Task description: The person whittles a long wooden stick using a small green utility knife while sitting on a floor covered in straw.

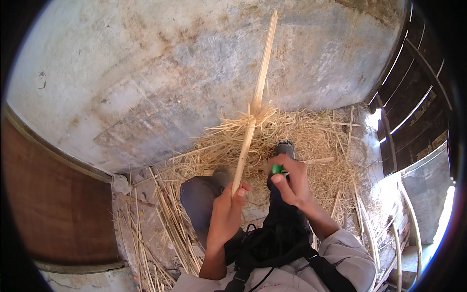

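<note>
My left hand (226, 212) is closed round the lower end of a long, pale split-wood stick (246, 143), perhaps bamboo. The stick slants up and away, and its far end tapers to a point. A tuft of thin curled shavings (262, 114) clings round its middle. My right hand (295, 184), a little to the right of the stick and apart from it, is closed on a small green object (277, 168). Only a bit of green shows between the fingers, partly blurred, so its kind is unclear.
A heap of straw-coloured shavings (316, 134) covers the floor ahead, around my feet. Several thin split sticks (170, 214) lie at the left. A stained wall (160, 73) rises in front; a brown panel (53, 204) stands left, dark slats (413, 92) at right.
</note>
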Action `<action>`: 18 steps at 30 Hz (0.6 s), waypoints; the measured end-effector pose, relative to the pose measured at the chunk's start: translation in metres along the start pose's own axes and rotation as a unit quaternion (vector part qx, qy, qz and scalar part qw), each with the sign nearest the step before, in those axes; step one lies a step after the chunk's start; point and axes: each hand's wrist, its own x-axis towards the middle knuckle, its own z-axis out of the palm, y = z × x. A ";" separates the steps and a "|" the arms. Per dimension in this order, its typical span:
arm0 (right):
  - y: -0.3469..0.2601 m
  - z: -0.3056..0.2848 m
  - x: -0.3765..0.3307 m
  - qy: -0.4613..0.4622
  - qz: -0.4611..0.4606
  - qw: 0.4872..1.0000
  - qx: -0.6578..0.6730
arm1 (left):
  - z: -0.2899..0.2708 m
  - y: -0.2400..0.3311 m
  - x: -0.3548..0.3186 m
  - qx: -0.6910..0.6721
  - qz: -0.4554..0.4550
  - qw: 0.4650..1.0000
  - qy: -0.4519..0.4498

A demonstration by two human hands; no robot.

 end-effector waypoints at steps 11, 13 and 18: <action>-0.012 -0.002 0.010 -0.038 -0.049 0.975 -0.212 | 0.012 0.008 -0.009 0.046 0.020 0.999 0.009; -0.014 -0.001 0.011 -0.035 -0.048 0.975 -0.214 | 0.014 0.006 -0.010 0.046 0.035 0.998 0.019; -0.018 -0.004 0.012 -0.029 -0.060 0.968 -0.241 | 0.017 0.007 -0.012 0.057 0.051 0.997 0.032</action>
